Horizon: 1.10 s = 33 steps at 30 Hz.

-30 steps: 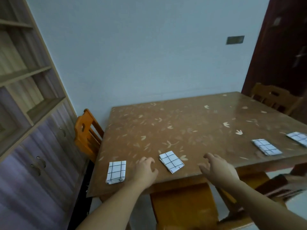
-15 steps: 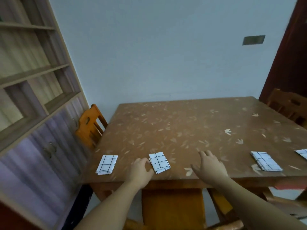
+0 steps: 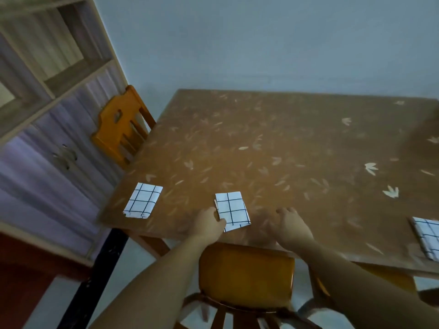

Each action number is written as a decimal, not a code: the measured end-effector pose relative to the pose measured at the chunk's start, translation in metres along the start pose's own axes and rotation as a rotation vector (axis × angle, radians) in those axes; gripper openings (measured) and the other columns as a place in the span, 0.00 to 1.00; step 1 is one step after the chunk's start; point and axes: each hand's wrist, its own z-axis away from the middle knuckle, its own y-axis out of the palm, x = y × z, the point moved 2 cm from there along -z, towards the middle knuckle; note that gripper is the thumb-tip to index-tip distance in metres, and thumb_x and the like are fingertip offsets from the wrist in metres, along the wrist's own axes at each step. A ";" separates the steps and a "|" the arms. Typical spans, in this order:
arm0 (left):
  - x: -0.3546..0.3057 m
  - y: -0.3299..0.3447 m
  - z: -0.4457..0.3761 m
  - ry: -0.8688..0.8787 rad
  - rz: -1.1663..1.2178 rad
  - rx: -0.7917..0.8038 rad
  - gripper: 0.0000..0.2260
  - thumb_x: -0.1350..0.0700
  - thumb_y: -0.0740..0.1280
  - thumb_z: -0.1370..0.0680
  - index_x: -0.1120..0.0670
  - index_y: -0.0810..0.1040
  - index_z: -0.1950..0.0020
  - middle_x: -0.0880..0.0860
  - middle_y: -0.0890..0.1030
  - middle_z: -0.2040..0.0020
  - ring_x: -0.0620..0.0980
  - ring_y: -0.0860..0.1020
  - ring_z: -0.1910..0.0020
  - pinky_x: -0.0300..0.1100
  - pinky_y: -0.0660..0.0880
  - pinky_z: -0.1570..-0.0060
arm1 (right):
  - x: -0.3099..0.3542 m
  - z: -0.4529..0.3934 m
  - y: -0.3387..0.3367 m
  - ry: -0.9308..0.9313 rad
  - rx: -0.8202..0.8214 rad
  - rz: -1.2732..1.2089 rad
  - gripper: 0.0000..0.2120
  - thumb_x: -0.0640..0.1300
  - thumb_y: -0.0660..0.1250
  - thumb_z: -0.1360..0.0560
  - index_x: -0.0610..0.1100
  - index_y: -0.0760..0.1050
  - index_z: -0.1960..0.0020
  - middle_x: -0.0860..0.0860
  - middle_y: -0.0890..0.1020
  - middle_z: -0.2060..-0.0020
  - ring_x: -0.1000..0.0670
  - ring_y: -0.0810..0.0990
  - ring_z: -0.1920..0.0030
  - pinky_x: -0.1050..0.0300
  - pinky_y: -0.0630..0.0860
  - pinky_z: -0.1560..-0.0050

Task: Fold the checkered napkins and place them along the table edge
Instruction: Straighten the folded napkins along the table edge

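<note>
Left hand [image 3: 209, 223] rests on the table [image 3: 297, 148], fingers curled against the left edge of the middle napkin [image 3: 232, 211]; whether it pinches the cloth, cannot tell. Right hand [image 3: 291, 225] sits just right of that napkin, fingers loosely bent, holding nothing. A second folded napkin [image 3: 143, 200] lies left of the middle napkin near the table's front edge, a third [image 3: 427, 236] far right. A chair [image 3: 245, 276] is tucked below.

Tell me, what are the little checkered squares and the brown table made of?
The middle napkin looks like thin woven cloth: soft matte white with dark grid lines and layered folded edges. The table seems covered by a glossy sheet, maybe plastic or glass, over a brown leaf pattern: its surface shines faintly. I can't be sure.
</note>
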 end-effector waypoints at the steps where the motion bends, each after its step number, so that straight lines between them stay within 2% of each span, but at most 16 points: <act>1: 0.002 0.005 -0.007 -0.032 0.017 0.003 0.17 0.52 0.65 0.21 0.58 0.74 0.35 0.56 0.78 0.37 0.56 0.76 0.41 0.44 0.73 0.47 | 0.004 -0.008 0.006 -0.025 0.007 -0.031 0.10 0.51 0.61 0.23 0.45 0.74 0.50 0.48 0.77 0.52 0.44 0.74 0.47 0.56 0.70 0.54; 2: 0.004 0.009 -0.013 -0.063 0.038 0.009 0.16 0.51 0.65 0.21 0.57 0.75 0.36 0.56 0.78 0.39 0.56 0.77 0.42 0.44 0.73 0.47 | 0.007 -0.016 0.012 -0.039 0.007 -0.075 0.07 0.48 0.61 0.23 0.48 0.72 0.59 0.51 0.76 0.62 0.44 0.74 0.54 0.57 0.67 0.59; 3: 0.005 0.013 -0.021 -0.077 0.058 0.021 0.14 0.50 0.64 0.21 0.56 0.76 0.40 0.55 0.79 0.41 0.56 0.78 0.45 0.43 0.74 0.48 | 0.012 -0.022 0.018 -0.041 0.001 -0.109 0.10 0.45 0.62 0.23 0.49 0.68 0.63 0.54 0.73 0.68 0.46 0.73 0.59 0.58 0.64 0.62; 5: 0.009 0.021 -0.040 -0.092 0.082 0.019 0.08 0.49 0.64 0.21 0.52 0.77 0.50 0.54 0.82 0.48 0.54 0.79 0.53 0.45 0.77 0.54 | 0.019 -0.041 0.031 -0.024 0.029 -0.214 0.09 0.45 0.63 0.23 0.48 0.70 0.62 0.56 0.72 0.70 0.47 0.73 0.64 0.58 0.64 0.65; 7: 0.010 0.029 -0.051 -0.098 0.112 0.002 0.06 0.49 0.65 0.22 0.51 0.78 0.54 0.52 0.82 0.55 0.51 0.78 0.59 0.44 0.76 0.60 | 0.023 -0.057 0.045 0.019 0.063 -0.303 0.10 0.48 0.64 0.24 0.43 0.74 0.61 0.53 0.75 0.70 0.51 0.74 0.67 0.58 0.66 0.69; 9: 0.006 0.034 -0.055 -0.089 0.175 -0.004 0.04 0.52 0.67 0.24 0.50 0.79 0.51 0.49 0.82 0.55 0.48 0.79 0.59 0.43 0.77 0.60 | 0.022 -0.072 0.054 0.075 0.043 -0.388 0.15 0.50 0.66 0.25 0.40 0.77 0.63 0.50 0.77 0.71 0.51 0.74 0.70 0.60 0.67 0.72; 12: 0.001 0.041 -0.058 -0.071 0.242 0.040 0.10 0.55 0.67 0.26 0.50 0.80 0.45 0.50 0.83 0.52 0.49 0.80 0.56 0.45 0.79 0.57 | 0.019 -0.082 0.057 0.122 0.035 -0.433 0.13 0.48 0.68 0.26 0.43 0.76 0.66 0.50 0.78 0.73 0.51 0.77 0.69 0.58 0.73 0.69; 14: -0.006 0.045 -0.060 -0.025 0.233 0.093 0.15 0.53 0.65 0.27 0.49 0.79 0.42 0.51 0.82 0.50 0.51 0.80 0.55 0.48 0.80 0.55 | 0.011 -0.084 0.052 0.160 0.039 -0.477 0.09 0.46 0.68 0.26 0.43 0.78 0.63 0.49 0.81 0.71 0.49 0.81 0.68 0.53 0.80 0.64; 16: -0.014 0.050 -0.063 0.016 0.214 0.139 0.19 0.51 0.62 0.29 0.47 0.78 0.39 0.51 0.82 0.49 0.52 0.80 0.55 0.51 0.80 0.55 | -0.001 -0.086 0.044 0.202 0.032 -0.502 0.09 0.45 0.69 0.27 0.40 0.81 0.61 0.46 0.83 0.71 0.46 0.83 0.69 0.49 0.83 0.64; 18: -0.022 0.056 -0.062 0.053 0.178 0.184 0.19 0.55 0.63 0.28 0.46 0.77 0.38 0.50 0.82 0.50 0.52 0.79 0.55 0.50 0.80 0.56 | -0.016 -0.086 0.037 0.243 0.041 -0.530 0.09 0.45 0.70 0.26 0.38 0.81 0.57 0.42 0.84 0.69 0.46 0.83 0.70 0.52 0.82 0.70; 20: -0.029 0.061 -0.058 0.089 0.153 0.207 0.22 0.60 0.64 0.26 0.47 0.73 0.32 0.49 0.81 0.49 0.51 0.79 0.54 0.49 0.79 0.54 | -0.031 -0.084 0.032 0.267 0.042 -0.552 0.10 0.46 0.71 0.27 0.41 0.79 0.50 0.44 0.84 0.66 0.48 0.82 0.71 0.57 0.78 0.74; 22: -0.031 0.065 -0.055 0.111 0.104 0.202 0.30 0.62 0.65 0.26 0.46 0.65 0.26 0.49 0.80 0.43 0.51 0.78 0.48 0.47 0.78 0.51 | -0.042 -0.081 0.033 0.201 -0.002 -0.502 0.18 0.47 0.71 0.29 0.49 0.72 0.41 0.49 0.83 0.62 0.50 0.82 0.69 0.57 0.77 0.72; 25: -0.032 0.065 -0.045 0.221 -0.083 0.229 0.36 0.61 0.66 0.26 0.41 0.55 0.23 0.50 0.71 0.33 0.54 0.75 0.41 0.47 0.75 0.49 | -0.042 -0.076 0.036 0.024 -0.017 -0.288 0.23 0.48 0.68 0.27 0.55 0.66 0.34 0.55 0.78 0.65 0.54 0.78 0.65 0.56 0.73 0.68; 28: -0.027 0.063 -0.040 0.273 -0.254 0.243 0.39 0.55 0.68 0.26 0.39 0.48 0.23 0.52 0.70 0.37 0.55 0.76 0.44 0.50 0.76 0.51 | -0.036 -0.080 0.039 -0.085 0.022 -0.082 0.23 0.52 0.64 0.24 0.55 0.64 0.30 0.57 0.76 0.64 0.51 0.76 0.63 0.56 0.71 0.65; 31: -0.021 0.061 -0.039 0.306 -0.249 0.196 0.42 0.51 0.68 0.26 0.37 0.43 0.23 0.51 0.71 0.41 0.54 0.76 0.47 0.50 0.77 0.52 | -0.032 -0.084 0.041 -0.145 0.078 0.083 0.24 0.54 0.60 0.22 0.56 0.60 0.27 0.51 0.78 0.53 0.47 0.77 0.54 0.54 0.72 0.60; 33: -0.018 0.062 -0.038 0.317 -0.250 0.192 0.41 0.49 0.69 0.26 0.38 0.45 0.23 0.51 0.70 0.38 0.54 0.76 0.46 0.50 0.76 0.51 | -0.030 -0.085 0.041 -0.169 0.091 0.151 0.24 0.55 0.57 0.21 0.58 0.57 0.26 0.48 0.77 0.47 0.45 0.78 0.50 0.53 0.73 0.57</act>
